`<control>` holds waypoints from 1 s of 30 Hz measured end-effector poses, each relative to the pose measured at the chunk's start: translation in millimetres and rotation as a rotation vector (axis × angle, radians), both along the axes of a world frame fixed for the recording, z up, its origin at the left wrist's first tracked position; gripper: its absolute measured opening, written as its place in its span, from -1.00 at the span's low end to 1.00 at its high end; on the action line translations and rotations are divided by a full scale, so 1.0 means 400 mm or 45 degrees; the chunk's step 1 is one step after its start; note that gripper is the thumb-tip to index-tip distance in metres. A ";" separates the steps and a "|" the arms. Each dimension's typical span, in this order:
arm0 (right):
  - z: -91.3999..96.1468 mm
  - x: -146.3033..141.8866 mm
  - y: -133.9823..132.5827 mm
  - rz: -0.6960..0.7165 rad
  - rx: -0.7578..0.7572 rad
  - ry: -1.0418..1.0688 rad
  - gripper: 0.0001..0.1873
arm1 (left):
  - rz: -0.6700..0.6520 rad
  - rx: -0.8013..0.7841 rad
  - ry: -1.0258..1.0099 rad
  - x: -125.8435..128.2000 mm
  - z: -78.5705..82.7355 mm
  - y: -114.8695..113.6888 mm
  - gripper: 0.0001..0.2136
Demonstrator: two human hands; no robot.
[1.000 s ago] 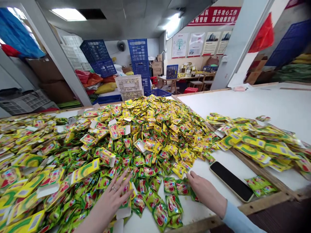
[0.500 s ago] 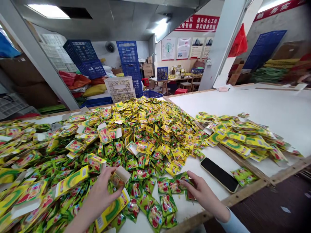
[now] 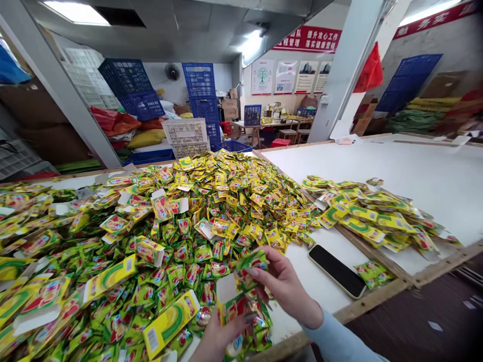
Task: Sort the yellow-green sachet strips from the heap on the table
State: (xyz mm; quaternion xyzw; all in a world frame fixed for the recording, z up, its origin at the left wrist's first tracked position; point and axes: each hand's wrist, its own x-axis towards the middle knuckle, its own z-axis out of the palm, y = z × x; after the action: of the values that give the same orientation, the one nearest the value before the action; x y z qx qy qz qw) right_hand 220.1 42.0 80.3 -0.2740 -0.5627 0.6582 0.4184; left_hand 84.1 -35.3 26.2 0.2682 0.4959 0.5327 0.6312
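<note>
My left hand (image 3: pixel 225 332) is closed around a small printed carton (image 3: pixel 226 290) whose white end flap stands open. Just above it, my right hand (image 3: pixel 287 286) pinches green candy packets (image 3: pixel 252 266) at the carton's mouth; how many I cannot tell. Loose green packets (image 3: pixel 262 322) lie on the white tabletop beneath both hands, partly hidden by them. A yellow carton (image 3: pixel 171 322) with a green arc and a barcode lies left of my left hand, on the heap of packets.
A large heap of yellow and green packets (image 3: pixel 234 196) covers the left and middle of the table. Right of it lie a black-screened phone (image 3: pixel 337 271), a few green packets (image 3: pixel 373 273) and a pile of flat yellow cartons (image 3: pixel 377 216) beyond a wooden strip (image 3: pixel 372 251).
My left hand has moved right with the carton, off the heap. My right hand has lifted packets from the tabletop and brought them left to the carton's opening.
</note>
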 end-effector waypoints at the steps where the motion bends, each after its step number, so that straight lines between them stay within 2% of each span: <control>1: 0.002 -0.009 0.001 0.009 0.094 -0.067 -0.81 | -0.002 0.022 0.030 0.010 0.000 0.000 -0.54; 5: 0.011 -0.009 0.007 0.060 0.596 -0.459 -0.89 | -0.039 0.048 0.210 0.019 -0.005 0.000 -0.64; 10: 0.051 0.022 0.004 0.377 0.907 -0.902 -0.97 | -0.094 0.125 0.228 0.014 -0.023 -0.006 -0.56; 12: 0.069 0.034 0.003 0.468 0.940 -0.929 -0.85 | -0.157 0.133 0.214 0.009 -0.027 -0.007 -0.57; 14: 0.079 0.048 0.006 0.454 0.894 -0.925 -0.77 | -0.234 0.117 0.194 0.000 -0.024 -0.007 -0.63; 17: 0.074 0.069 0.010 0.370 0.871 -0.915 -0.86 | -0.374 0.081 0.168 -0.009 -0.005 -0.004 -0.66; 20: 0.047 0.081 -0.003 0.559 0.897 -0.831 -0.78 | -0.521 0.181 0.116 0.003 0.015 0.002 -0.54; 22: 0.022 0.084 -0.026 0.677 0.821 -0.814 -0.73 | -0.605 0.265 0.042 0.021 0.012 0.007 -0.42; 23: 0.008 0.087 -0.038 0.672 0.783 -0.833 -0.73 | -0.638 0.290 0.004 0.030 0.004 0.008 -0.36; 25: -0.014 0.104 -0.052 0.559 0.749 -0.889 -0.78 | -0.694 0.320 -0.014 0.042 -0.019 0.009 -0.21; 27: -0.021 0.152 -0.035 0.356 0.754 -0.922 -0.82 | -0.704 0.358 0.126 0.040 -0.040 0.008 -0.12; 28: -0.016 0.189 -0.011 0.220 0.768 -0.937 -0.80 | -0.686 0.386 0.284 0.032 -0.045 0.007 -0.13; 30: 0.007 0.284 0.062 -0.158 0.814 -1.027 -0.76 | -0.601 0.427 0.686 0.009 -0.046 0.014 -0.32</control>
State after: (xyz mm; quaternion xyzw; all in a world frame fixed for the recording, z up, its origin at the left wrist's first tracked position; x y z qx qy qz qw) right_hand 333.6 66.9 83.3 -0.3972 -0.8350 0.2692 0.2694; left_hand 87.8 -29.8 7.7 0.6043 0.4747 0.3571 0.5310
